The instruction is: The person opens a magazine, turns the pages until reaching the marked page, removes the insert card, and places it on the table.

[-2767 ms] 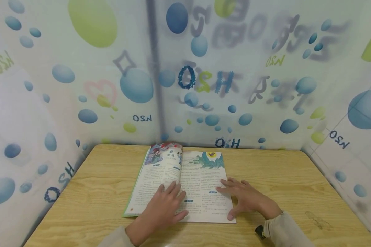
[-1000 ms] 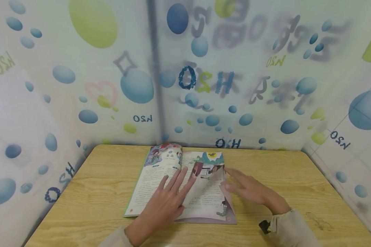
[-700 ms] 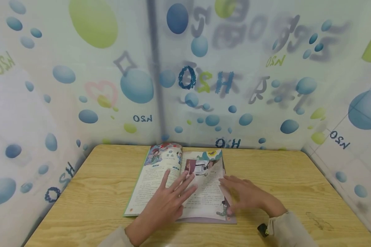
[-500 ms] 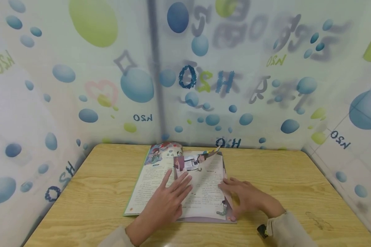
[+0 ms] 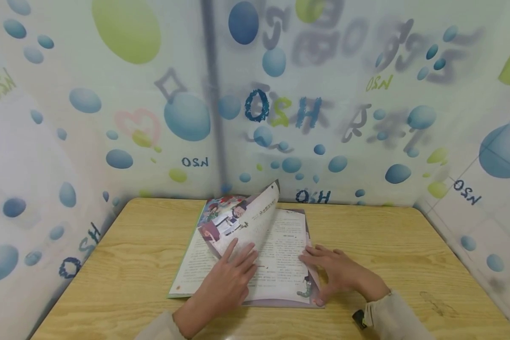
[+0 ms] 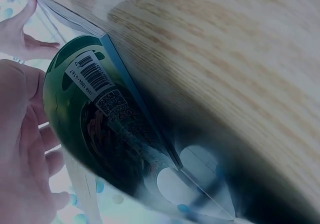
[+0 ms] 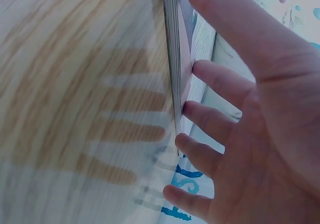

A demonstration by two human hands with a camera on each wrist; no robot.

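Observation:
An open magazine (image 5: pixel 286 245) lies on the wooden table. One leaf (image 5: pixel 255 215) with a photo stands curled up, leaning over the left-hand page. My left hand (image 5: pixel 227 278) lies over the magazine's middle, fingers spread and fingertips at the leaf's lower part. At the right edge, my right hand (image 5: pixel 342 271) touches the page with its fingertips, thumb near the lower corner. In the right wrist view, the fingertips (image 7: pixel 192 109) of that hand meet the page edge. The left wrist view shows the green back cover (image 6: pixel 75 114) with a barcode, beside the left hand (image 6: pixel 25 154).
The wooden table (image 5: pixel 391 245) extends on both sides of the magazine. A bubble-patterned curtain (image 5: pixel 344 141) stands right behind the far table edge and along both sides. A dark wrist strap piece (image 5: pixel 359 318) shows at the right sleeve.
The magazine's right-hand leaf has lifted and swung left, uncovering another text page. My left hand moved slightly up-right, then back left; the right hand lifted the corner and returned to the right edge.

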